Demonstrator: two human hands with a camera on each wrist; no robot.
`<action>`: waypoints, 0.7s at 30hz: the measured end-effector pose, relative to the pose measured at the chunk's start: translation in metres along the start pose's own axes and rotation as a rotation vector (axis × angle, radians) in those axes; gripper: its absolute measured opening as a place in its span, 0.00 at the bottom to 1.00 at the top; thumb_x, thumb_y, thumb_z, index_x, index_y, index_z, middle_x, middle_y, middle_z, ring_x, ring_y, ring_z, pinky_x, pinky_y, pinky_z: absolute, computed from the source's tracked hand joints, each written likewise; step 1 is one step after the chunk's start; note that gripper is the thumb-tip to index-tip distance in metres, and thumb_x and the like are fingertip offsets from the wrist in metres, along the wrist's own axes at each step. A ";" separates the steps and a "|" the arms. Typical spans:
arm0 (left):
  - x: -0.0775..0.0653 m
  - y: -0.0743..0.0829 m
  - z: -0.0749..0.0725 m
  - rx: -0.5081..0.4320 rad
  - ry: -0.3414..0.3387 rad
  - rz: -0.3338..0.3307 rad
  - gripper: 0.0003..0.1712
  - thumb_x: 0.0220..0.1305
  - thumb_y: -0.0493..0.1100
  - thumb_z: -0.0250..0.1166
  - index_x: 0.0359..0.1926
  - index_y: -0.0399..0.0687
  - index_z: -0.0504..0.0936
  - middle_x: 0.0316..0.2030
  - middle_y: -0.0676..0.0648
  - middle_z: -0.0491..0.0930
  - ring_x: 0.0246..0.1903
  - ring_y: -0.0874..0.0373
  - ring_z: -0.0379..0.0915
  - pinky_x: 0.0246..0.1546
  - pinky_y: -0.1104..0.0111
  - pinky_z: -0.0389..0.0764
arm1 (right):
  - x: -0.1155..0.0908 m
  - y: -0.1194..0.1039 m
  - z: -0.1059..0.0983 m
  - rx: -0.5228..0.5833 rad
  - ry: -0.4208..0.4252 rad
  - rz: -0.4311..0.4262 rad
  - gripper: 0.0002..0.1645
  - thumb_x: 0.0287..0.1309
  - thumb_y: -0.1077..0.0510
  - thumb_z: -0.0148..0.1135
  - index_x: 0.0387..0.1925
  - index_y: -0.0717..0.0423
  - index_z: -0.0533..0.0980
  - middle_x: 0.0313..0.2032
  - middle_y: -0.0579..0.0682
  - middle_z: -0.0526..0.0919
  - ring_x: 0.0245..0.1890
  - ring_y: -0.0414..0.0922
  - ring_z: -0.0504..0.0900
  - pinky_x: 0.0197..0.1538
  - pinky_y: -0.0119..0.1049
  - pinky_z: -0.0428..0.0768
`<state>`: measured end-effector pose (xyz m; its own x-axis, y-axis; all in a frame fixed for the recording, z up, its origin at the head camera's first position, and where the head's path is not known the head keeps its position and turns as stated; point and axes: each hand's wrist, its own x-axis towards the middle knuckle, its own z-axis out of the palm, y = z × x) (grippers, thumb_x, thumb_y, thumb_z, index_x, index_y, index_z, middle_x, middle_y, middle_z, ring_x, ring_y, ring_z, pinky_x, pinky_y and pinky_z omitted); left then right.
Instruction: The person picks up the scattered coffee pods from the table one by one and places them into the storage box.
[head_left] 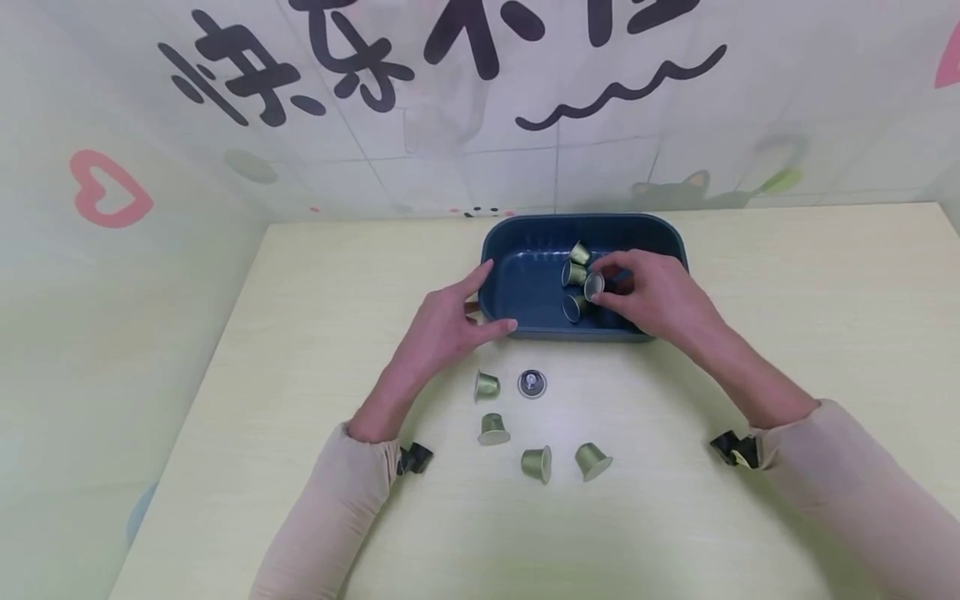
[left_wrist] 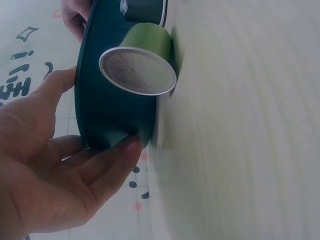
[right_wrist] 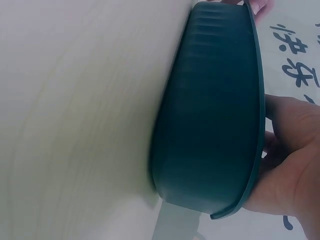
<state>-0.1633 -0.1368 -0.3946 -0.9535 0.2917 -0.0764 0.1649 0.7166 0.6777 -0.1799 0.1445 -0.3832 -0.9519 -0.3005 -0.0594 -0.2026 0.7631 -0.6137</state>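
A dark blue rectangular bin [head_left: 517,333] stands near the table's back edge. My left hand [head_left: 450,325] holds its left end, thumb at the front rim and fingers along the side wall. Inside the bin's right half, my right hand [head_left: 660,292] pinches a green coffee capsule [head_left: 595,286] between thumb and fingertips. Three more capsules lie beside it, one a green capsule [head_left: 580,253] toward the back. From the right wrist, the bin's wall [right_wrist: 210,110] hides the fingertips. A green capsule [left_wrist: 147,42] shows large before the bin in the left wrist view.
Several green capsules lie on the table in front of the bin, among them one capsule [head_left: 592,461] at the right. A dark capsule [head_left: 532,383] sits nearer the bin. Behind the table rises a wall [head_left: 450,179] with black lettering.
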 end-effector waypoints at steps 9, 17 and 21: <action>0.001 0.000 0.002 0.007 -0.001 0.001 0.52 0.58 0.55 0.74 0.77 0.52 0.56 0.69 0.41 0.67 0.48 0.52 0.83 0.42 0.67 0.82 | 0.003 0.000 0.003 -0.013 0.009 -0.019 0.22 0.61 0.55 0.69 0.56 0.54 0.80 0.51 0.57 0.83 0.47 0.53 0.84 0.43 0.49 0.82; 0.001 0.000 0.001 0.005 0.010 0.001 0.52 0.58 0.55 0.74 0.77 0.53 0.56 0.69 0.41 0.67 0.49 0.52 0.83 0.43 0.66 0.82 | 0.009 0.001 0.006 -0.019 0.003 -0.023 0.21 0.61 0.56 0.69 0.56 0.55 0.79 0.49 0.57 0.84 0.46 0.52 0.85 0.44 0.48 0.81; 0.000 0.000 0.001 0.015 0.012 -0.003 0.52 0.58 0.55 0.74 0.77 0.53 0.57 0.69 0.40 0.67 0.49 0.52 0.83 0.45 0.65 0.82 | 0.012 0.001 0.007 -0.036 0.001 -0.023 0.21 0.61 0.56 0.69 0.55 0.56 0.79 0.47 0.57 0.85 0.44 0.52 0.85 0.42 0.47 0.81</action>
<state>-0.1631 -0.1359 -0.3954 -0.9568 0.2822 -0.0698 0.1658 0.7269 0.6664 -0.1901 0.1381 -0.3901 -0.9471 -0.3178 -0.0445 -0.2329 0.7762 -0.5859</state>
